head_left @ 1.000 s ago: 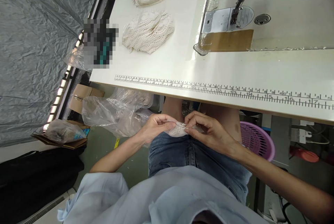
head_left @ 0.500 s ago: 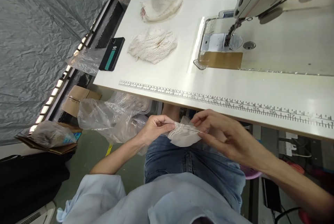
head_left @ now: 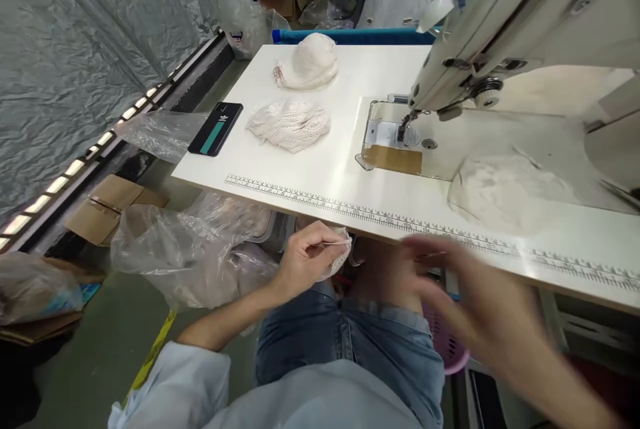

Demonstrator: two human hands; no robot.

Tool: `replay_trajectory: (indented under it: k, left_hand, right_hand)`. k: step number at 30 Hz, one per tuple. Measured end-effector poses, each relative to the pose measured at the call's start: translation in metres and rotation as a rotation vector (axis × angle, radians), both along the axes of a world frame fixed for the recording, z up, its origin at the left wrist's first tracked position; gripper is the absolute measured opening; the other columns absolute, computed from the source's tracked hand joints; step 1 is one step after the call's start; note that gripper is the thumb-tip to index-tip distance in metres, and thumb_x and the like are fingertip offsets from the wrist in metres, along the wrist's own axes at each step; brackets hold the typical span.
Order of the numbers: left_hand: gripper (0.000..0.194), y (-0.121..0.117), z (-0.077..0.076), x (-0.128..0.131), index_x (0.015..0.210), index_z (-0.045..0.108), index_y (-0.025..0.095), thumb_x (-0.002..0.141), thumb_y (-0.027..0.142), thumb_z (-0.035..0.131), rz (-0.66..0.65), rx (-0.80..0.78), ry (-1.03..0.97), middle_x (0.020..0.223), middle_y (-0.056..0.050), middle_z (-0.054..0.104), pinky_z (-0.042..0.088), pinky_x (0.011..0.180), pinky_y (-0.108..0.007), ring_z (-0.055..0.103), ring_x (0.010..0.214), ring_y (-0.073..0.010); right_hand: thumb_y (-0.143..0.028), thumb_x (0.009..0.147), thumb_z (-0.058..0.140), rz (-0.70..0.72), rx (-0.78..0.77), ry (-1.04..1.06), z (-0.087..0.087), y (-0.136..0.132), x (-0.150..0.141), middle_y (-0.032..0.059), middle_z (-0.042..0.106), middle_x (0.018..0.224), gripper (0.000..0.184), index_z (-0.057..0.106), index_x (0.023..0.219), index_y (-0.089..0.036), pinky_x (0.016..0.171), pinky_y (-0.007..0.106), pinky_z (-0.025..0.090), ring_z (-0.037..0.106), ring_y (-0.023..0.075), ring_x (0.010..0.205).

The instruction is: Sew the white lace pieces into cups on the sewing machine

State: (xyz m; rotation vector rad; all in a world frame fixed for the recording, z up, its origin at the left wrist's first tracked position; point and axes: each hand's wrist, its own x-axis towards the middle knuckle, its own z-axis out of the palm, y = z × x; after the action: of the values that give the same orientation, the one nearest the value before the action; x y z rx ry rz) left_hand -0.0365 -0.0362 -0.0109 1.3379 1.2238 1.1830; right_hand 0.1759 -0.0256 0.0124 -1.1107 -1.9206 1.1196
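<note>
My left hand (head_left: 311,257) pinches a small white fabric piece (head_left: 342,257) with a dotted, lace-like edge between thumb and fingers, over my lap and just below the table's front edge. Blurred by motion, my right hand (head_left: 450,282) is off to the right of it, thumb and fingers apart, with nothing visible between them. On the white table (head_left: 300,179) lies a flat pile of white eyelet fabric pieces (head_left: 290,125). Behind it sits a rounded bundle of white cloth (head_left: 313,62). The sewing machine's needle and presser foot (head_left: 404,129) stand over the metal plate, apart from both hands.
A phone (head_left: 216,129) lies at the table's left edge. A pale, sheer heap of cloth (head_left: 500,189) rests right of the needle. A printed ruler (head_left: 350,210) runs along the front edge. Plastic bags (head_left: 170,249), a cardboard box (head_left: 113,205) and a pink basket (head_left: 447,342) are below.
My right hand has let go of the fabric and moved right and up toward the table edge. My left hand still holds the piece. The view has tilted up, showing more of the machine.
</note>
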Motion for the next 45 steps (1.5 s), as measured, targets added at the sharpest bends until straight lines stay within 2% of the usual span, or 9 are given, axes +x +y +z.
replay_trajectory:
  k: [3,8,13,17,26,31,37,40,45]
  left_hand:
    - [0.021,-0.008,0.0,0.011,0.101,0.068,0.017,0.087,0.019,0.053,-0.207,0.098,0.119,0.098,-0.009,0.064,0.05,0.081,-0.028,0.061,0.093,-0.0171]
    - [0.046,-0.024,0.009,0.004,0.135,0.042,0.023,0.091,0.011,0.037,-0.435,0.047,0.153,0.126,-0.011,0.056,0.05,0.093,-0.034,0.058,0.111,-0.0193]
    - [0.037,-0.014,0.009,-0.007,0.123,0.055,0.024,0.086,0.019,0.054,-0.09,0.181,0.285,0.112,-0.008,0.056,0.052,0.083,-0.028,0.06,0.09,-0.0144]
    - [0.061,0.01,0.004,-0.01,0.127,0.053,0.027,0.07,0.036,0.074,-0.361,0.052,0.24,0.115,-0.007,0.047,0.043,0.097,-0.034,0.052,0.105,-0.0203]
    - [0.044,0.009,-0.003,0.01,0.11,0.065,0.022,0.07,0.038,0.073,-0.562,-0.054,0.218,0.112,-0.008,0.057,0.04,0.096,-0.034,0.053,0.107,-0.0221]
    - [0.027,0.005,-0.009,0.022,0.084,0.07,0.013,0.07,0.035,0.072,-0.506,-0.422,0.063,0.078,-0.004,0.067,0.043,0.064,-0.021,0.059,0.071,-0.0138]
    - [0.021,0.006,-0.007,0.029,0.074,0.07,0.01,0.069,0.03,0.071,-0.475,-0.537,0.043,0.062,-0.001,0.061,0.036,0.052,-0.018,0.049,0.055,-0.0078]
    - [0.021,0.008,-0.007,0.034,0.072,0.07,0.01,0.068,0.031,0.071,-0.465,-0.548,0.089,0.058,0.0,0.059,0.034,0.051,-0.018,0.046,0.052,-0.0067]
    - [0.02,0.009,-0.011,0.044,0.074,0.071,0.011,0.068,0.03,0.068,-0.461,-0.525,0.177,0.065,-0.002,0.063,0.038,0.057,-0.02,0.051,0.06,-0.0101]
  right_hand:
    - [-0.044,0.074,0.07,0.065,-0.206,0.154,-0.024,-0.012,-0.027,0.0066,0.064,0.104,0.054,0.047,0.12,-0.026,0.073,0.034,0.054,0.063,0.0233,0.089]
    - [-0.042,0.082,0.06,-0.084,-0.369,0.323,-0.046,-0.009,-0.04,0.0015,0.061,0.077,0.025,0.056,0.094,-0.02,0.06,0.025,0.048,0.058,0.0145,0.068]
    - [-0.041,0.086,0.056,0.067,-0.432,0.305,-0.041,0.002,-0.022,0.0008,0.058,0.069,0.024,0.061,0.084,-0.018,0.054,0.022,0.042,0.051,0.0114,0.06]
    - [-0.041,0.087,0.053,0.191,-0.492,0.227,-0.038,0.005,-0.009,0.0012,0.055,0.069,0.028,0.062,0.078,-0.016,0.054,0.023,0.041,0.05,0.0116,0.061]
    - [-0.04,0.091,0.046,0.327,-0.461,0.172,-0.04,0.002,0.009,0.0,0.054,0.066,0.032,0.061,0.075,-0.016,0.055,0.023,0.038,0.047,0.0112,0.06]
    - [-0.037,0.092,0.046,0.253,-0.427,0.129,-0.043,-0.003,0.022,-0.0007,0.053,0.063,0.033,0.058,0.069,-0.017,0.052,0.022,0.036,0.047,0.0104,0.057]
    - [-0.038,0.094,0.041,0.221,-0.448,0.111,-0.047,-0.011,0.034,0.0018,0.062,0.069,0.036,0.059,0.071,-0.018,0.058,0.024,0.045,0.058,0.0141,0.064]
    - [-0.034,0.094,0.041,0.143,-0.354,0.01,-0.048,-0.016,0.038,0.0023,0.065,0.075,0.028,0.062,0.083,-0.02,0.057,0.026,0.047,0.061,0.0157,0.067]
    - [-0.022,0.088,0.055,-0.107,0.186,-0.128,-0.04,-0.028,0.032,0.0069,0.063,0.097,0.016,0.06,0.102,-0.024,0.072,0.031,0.048,0.06,0.0199,0.088]
